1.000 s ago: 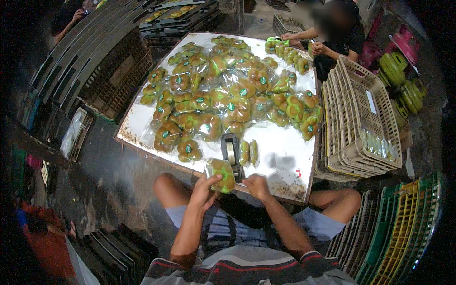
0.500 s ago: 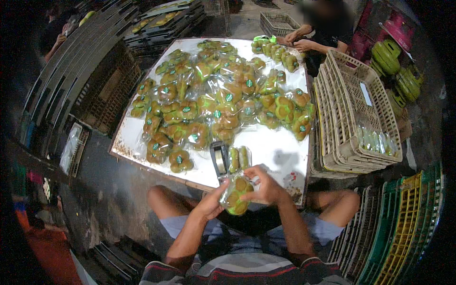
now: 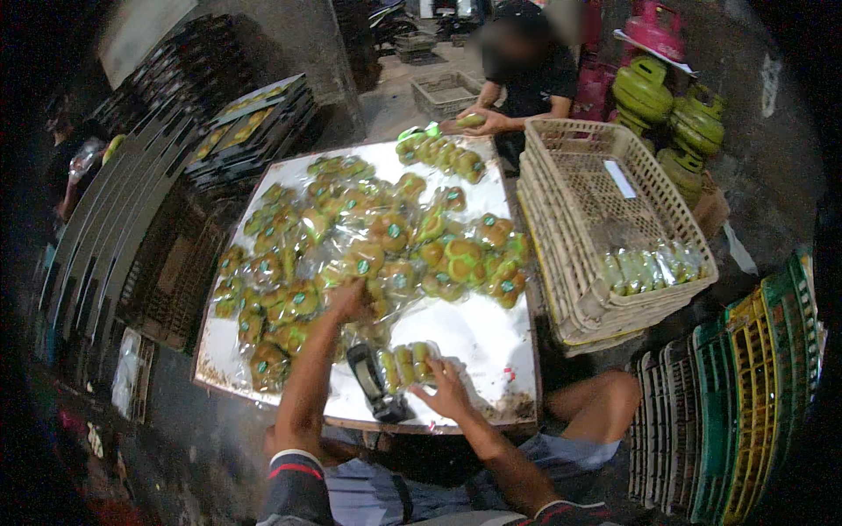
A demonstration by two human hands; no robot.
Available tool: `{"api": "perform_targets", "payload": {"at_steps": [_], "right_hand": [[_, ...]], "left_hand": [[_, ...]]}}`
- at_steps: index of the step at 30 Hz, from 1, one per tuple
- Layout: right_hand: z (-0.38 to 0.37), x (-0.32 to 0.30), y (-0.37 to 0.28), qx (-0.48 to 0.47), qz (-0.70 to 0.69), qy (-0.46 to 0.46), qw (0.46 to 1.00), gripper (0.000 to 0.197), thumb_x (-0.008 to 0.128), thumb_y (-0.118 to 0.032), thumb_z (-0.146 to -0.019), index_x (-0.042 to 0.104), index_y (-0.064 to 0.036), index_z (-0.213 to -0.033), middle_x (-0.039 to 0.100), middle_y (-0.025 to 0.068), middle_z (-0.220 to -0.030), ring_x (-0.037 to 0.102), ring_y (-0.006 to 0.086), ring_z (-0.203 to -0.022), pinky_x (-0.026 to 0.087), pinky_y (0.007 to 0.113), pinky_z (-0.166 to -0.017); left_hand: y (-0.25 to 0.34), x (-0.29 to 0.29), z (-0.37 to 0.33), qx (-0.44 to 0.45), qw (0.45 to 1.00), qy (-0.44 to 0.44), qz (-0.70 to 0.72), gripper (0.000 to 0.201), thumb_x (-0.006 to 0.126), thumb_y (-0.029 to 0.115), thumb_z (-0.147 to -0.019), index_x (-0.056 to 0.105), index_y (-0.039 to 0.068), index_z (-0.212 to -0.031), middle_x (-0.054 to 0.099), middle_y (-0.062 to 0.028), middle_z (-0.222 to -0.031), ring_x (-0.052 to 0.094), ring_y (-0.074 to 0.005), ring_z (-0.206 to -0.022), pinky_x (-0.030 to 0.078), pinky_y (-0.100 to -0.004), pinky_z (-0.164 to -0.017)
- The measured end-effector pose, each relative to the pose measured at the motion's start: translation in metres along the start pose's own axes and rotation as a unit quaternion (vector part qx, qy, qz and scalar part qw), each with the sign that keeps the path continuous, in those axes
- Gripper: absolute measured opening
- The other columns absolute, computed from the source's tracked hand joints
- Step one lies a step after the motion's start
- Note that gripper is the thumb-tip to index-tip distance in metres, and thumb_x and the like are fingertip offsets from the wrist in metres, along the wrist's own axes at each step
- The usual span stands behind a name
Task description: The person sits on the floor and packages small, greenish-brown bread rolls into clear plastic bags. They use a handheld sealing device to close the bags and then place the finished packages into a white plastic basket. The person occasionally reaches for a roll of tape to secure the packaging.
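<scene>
My left hand (image 3: 353, 301) is stretched over a pile of clear-bagged green and brown bread buns (image 3: 342, 228), among the nearer bags. Its fingertips are partly hidden and blurred, so its grip does not show. Near the table's front edge, my right hand (image 3: 447, 394) has its fingers apart and touches the right side of wrapped green bread rolls (image 3: 405, 365), which lie side by side. Just left of these rolls stands a black tape dispenser (image 3: 375, 383). Several bags in the pile carry round green stickers.
The white table (image 3: 474, 337) has a worn brown edge. Stacked beige crates (image 3: 561, 254) stand close on its right, the top one holding wrapped rolls (image 3: 653, 269). A co-worker's hands (image 3: 482, 120) hold a bun at the far side. Green and yellow crates (image 3: 745, 386) are at the lower right.
The bagged bread that both hands held near my lap now lies with the rolls beside the tape dispenser. My left hand has moved forward to the pile. The view has shifted.
</scene>
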State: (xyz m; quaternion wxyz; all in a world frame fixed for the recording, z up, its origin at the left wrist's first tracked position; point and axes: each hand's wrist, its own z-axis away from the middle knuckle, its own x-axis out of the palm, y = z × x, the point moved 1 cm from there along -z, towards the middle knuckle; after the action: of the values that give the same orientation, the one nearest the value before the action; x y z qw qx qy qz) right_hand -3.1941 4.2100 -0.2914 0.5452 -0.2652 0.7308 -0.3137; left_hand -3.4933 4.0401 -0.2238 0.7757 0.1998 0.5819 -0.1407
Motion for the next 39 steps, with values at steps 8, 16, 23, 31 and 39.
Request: {"api": "perform_targets", "payload": {"at_steps": [8,16,23,31,39], "right_hand": [[-0.036,-0.072,-0.014,0.084,-0.284,0.082,0.952,0.092,0.088,-0.048,-0.070,0.047,0.0029,-0.136,0.058,0.0241,-0.128,0.057,0.0323,-0.121,0.048,0.043,-0.098],[-0.003,-0.131,-0.114,0.077,-0.194,-0.187,0.960,0.041,0.078,-0.035,-0.085,0.067,-0.0036,-0.109,0.068,0.0131,-0.080,0.066,0.0176,-0.074,0.052,0.036,-0.068],[0.023,-0.108,-0.119,0.026,-0.415,-0.152,0.897,0.024,0.070,-0.023,-0.094,0.068,-0.0005,-0.102,0.065,-0.0004,-0.076,0.058,0.0107,-0.064,0.049,0.027,-0.064],[0.015,-0.112,-0.125,-0.007,-0.223,0.070,0.972,0.025,0.069,-0.022,-0.092,0.068,-0.0010,-0.080,0.060,0.0031,-0.069,0.055,0.0119,-0.065,0.045,0.029,-0.061],[0.016,-0.108,-0.120,0.181,-0.390,-0.039,0.902,0.033,0.063,-0.029,-0.097,0.066,-0.0010,-0.079,0.061,-0.0006,-0.071,0.052,0.0060,-0.067,0.042,0.024,-0.062]], "left_hand": [[0.095,-0.071,0.109,0.087,0.892,0.083,0.436,0.069,0.091,0.036,-0.067,0.057,-0.003,-0.113,0.067,-0.0153,-0.111,0.065,-0.0236,-0.100,0.053,-0.0374,-0.086],[0.133,0.017,0.284,-0.007,0.763,-0.073,0.642,0.063,0.058,0.050,-0.096,0.058,-0.004,-0.128,0.068,-0.0151,-0.115,0.063,-0.0197,-0.103,0.049,-0.0361,-0.095],[0.112,0.020,0.307,0.042,0.673,-0.273,0.686,0.046,0.070,0.035,-0.093,0.062,0.000,-0.122,0.069,-0.0057,-0.108,0.064,-0.0141,-0.097,0.052,-0.0300,-0.086],[0.141,0.010,0.310,-0.049,0.599,0.015,0.799,0.040,0.058,0.030,-0.100,0.063,-0.005,-0.121,0.069,-0.0127,-0.111,0.067,-0.0194,-0.098,0.054,-0.0337,-0.089],[0.150,-0.002,0.305,-0.077,0.506,0.060,0.857,0.051,0.048,0.038,-0.104,0.063,-0.009,-0.117,0.069,-0.0205,-0.108,0.069,-0.0269,-0.097,0.057,-0.0380,-0.088]]}}
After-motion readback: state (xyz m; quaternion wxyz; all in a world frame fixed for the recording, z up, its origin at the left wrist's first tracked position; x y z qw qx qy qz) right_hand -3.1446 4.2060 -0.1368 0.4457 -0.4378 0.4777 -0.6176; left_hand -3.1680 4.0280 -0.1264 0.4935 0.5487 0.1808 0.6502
